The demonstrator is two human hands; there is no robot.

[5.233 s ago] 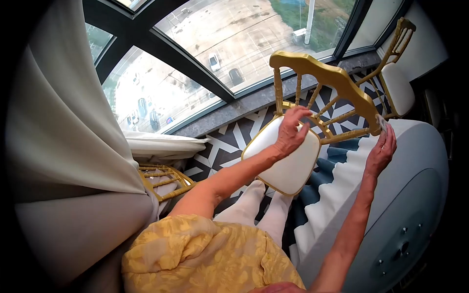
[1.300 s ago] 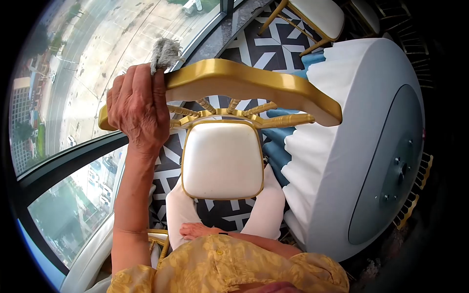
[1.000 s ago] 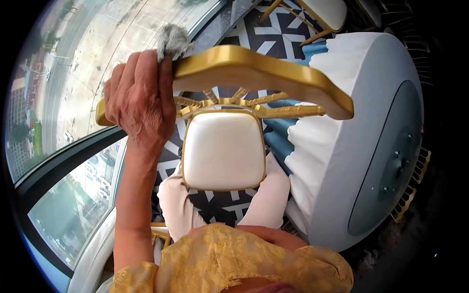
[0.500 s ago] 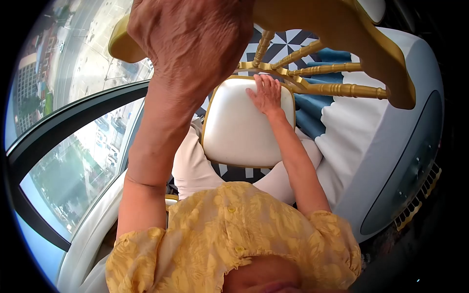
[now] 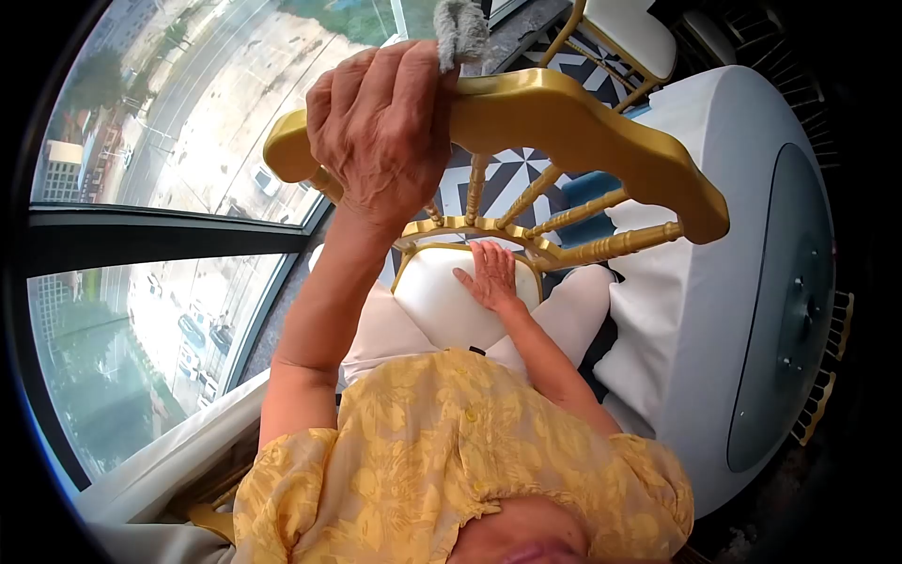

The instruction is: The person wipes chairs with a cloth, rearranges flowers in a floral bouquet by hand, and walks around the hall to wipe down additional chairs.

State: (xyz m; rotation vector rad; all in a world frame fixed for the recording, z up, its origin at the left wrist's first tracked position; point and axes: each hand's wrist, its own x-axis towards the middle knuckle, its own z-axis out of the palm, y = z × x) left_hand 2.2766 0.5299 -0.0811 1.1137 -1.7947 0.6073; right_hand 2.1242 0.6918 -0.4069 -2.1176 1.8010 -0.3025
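A gold chair with a carved back rail [image 5: 554, 103] and turned spindles stands in front of me. My left hand [image 5: 381, 132] is closed over the top of this rail. A fuzzy grey cloth [image 5: 460, 36] pokes out beside its fingers, and the rest of the cloth is hidden. Down on the white seat [image 5: 442, 287], my right hand [image 5: 489, 275] rests flat with its fingers stretched out, near the base of the spindles. My knees are on either side of the seat.
To the left is a large window with a dark frame [image 5: 160, 242], overlooking a street far below. A round table with a white cloth [image 5: 691, 310] and a dark glass top [image 5: 785, 310] stands to the right. Another gold chair [image 5: 629, 38] is beyond.
The view has shifted, so more of the chair back and window shows. The left hand is lower in the picture, and the grey cloth has come into sight. The right hand stays on the seat.
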